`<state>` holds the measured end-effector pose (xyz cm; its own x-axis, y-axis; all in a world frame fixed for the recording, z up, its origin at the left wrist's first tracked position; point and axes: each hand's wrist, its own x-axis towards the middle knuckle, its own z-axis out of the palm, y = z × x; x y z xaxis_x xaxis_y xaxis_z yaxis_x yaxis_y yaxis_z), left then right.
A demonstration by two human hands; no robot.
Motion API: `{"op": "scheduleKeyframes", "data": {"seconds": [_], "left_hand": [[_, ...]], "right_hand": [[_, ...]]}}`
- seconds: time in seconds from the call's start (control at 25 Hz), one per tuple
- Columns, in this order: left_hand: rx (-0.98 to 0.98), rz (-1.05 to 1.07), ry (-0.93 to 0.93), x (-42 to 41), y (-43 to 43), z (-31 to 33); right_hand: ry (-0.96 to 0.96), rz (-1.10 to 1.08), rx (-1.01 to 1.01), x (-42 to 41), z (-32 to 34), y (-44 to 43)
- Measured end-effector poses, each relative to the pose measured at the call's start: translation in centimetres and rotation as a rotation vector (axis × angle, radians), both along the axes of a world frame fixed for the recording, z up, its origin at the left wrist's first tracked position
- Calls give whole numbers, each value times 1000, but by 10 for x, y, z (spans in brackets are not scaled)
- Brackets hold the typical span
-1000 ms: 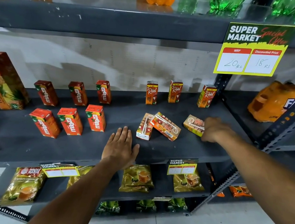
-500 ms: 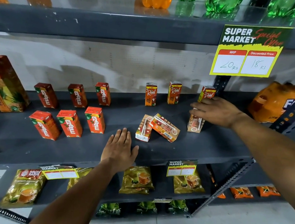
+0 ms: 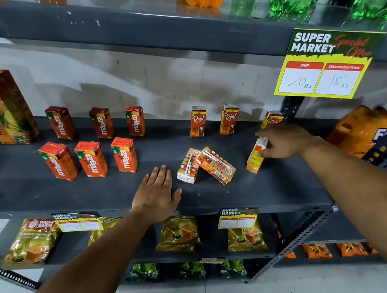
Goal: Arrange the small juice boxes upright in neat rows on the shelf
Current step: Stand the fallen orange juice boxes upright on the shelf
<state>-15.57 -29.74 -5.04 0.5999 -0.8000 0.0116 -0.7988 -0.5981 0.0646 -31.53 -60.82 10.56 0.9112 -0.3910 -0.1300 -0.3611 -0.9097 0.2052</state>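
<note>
Orange-and-yellow small cardboard juice box (image 3: pixel 256 156) upright on grey metal shelf (image 3: pixel 279 189), front right | right hand (image 3: pixel 284 142) grip pinches its top | left hand (image 3: pixel 157 194) flat, empty | square it under back-row box (image 3: pixel 272 119), release gently | two fallen boxes (image 3: pixel 207 166) remain.

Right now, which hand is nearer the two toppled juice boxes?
Left. The left hand lies flat on the shelf just in front of the toppled juice boxes; the right hand is farther right, gripping an upright box.
</note>
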Motion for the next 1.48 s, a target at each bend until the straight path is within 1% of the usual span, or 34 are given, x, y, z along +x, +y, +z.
{"op": "scheduleKeyframes", "data": {"seconds": [0.08,0.16,0.24,0.4,0.48,0.52,0.56,0.6,0.64,0.68,0.72,0.76,0.8,0.84,0.92,0.96,1.08,1.12,1.16,1.24,1.36,1.4,1.48], "left_hand": [[-8,1,8,0,1,1],[-16,2,11,-1,1,1],[-19,1,11,-1,1,1],[-3,4,7,0,1,1],[-4,4,10,-1,1,1],[-5,3,12,0,1,1],[-8,4,16,1,1,0],[-9,4,21,2,0,-1],[-10,3,27,2,0,-1],[-9,1,31,2,0,-1],[-5,-1,35,3,0,-1],[0,-2,39,3,1,0],[3,-5,40,3,1,0],[5,-8,37,3,1,0],[2,-16,32,4,1,-1],[-1,-17,29,5,1,-3],[-10,-15,11,6,0,-6],[-10,-16,5,6,0,-7],[-9,-18,0,6,0,-7],[-8,-22,-2,6,0,-8],[-21,-25,-2,6,1,-8],[-21,-28,1,6,2,-8],[-26,-26,6,6,2,-8]], "right_hand": [[-46,-166,69,6,-2,3],[-70,-284,122,12,-6,8],[-74,-349,132,18,-9,13],[-89,-419,88,21,-8,20],[-214,-390,-21,21,-6,23],[-316,-307,-67,23,-6,25],[-401,-194,-48,26,-8,30],[-432,-93,63,30,-9,38],[-399,-39,228,34,-13,50],[-317,-40,386,39,-20,64],[-226,-81,483,43,-31,76],[-168,-130,511,45,-43,86],[-158,-168,506,48,-55,94],[-189,-194,499,50,-66,99],[-337,-244,499,50,-82,104],[-457,-287,512,49,-88,105],[-925,-413,555,48,-107,116],[-1051,-442,545,50,-113,121],[-1137,-475,536,52,-119,124],[-1227,-548,556,57,-128,128],[-1234,-657,638,58,-131,133],[-1234,-662,657,56,-128,135],[-1304,-565,614,48,-113,139]]}}
